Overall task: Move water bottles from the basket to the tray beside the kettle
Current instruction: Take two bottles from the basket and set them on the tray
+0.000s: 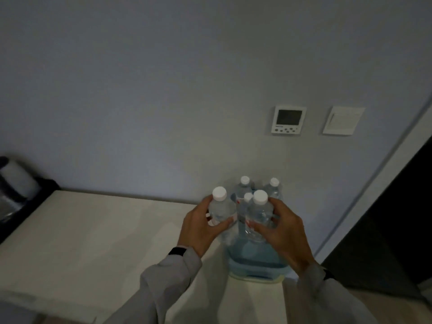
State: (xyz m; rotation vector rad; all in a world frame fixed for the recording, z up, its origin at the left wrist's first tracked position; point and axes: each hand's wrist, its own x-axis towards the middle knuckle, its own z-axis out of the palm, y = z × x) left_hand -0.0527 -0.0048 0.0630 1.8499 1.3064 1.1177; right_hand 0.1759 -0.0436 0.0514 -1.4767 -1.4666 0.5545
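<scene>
A light blue basket stands on the right part of the white counter, against the wall. Clear water bottles with white caps stand upright in it, among them one at the back and one at the back right. My left hand grips one bottle lifted just left of the basket. My right hand grips another bottle above the basket's middle. At the far left edge stands a kettle on a dark tray.
The white counter stretches from the basket left to the tray. On the wall above hang a thermostat panel and a light switch. A dark doorway opens at the right.
</scene>
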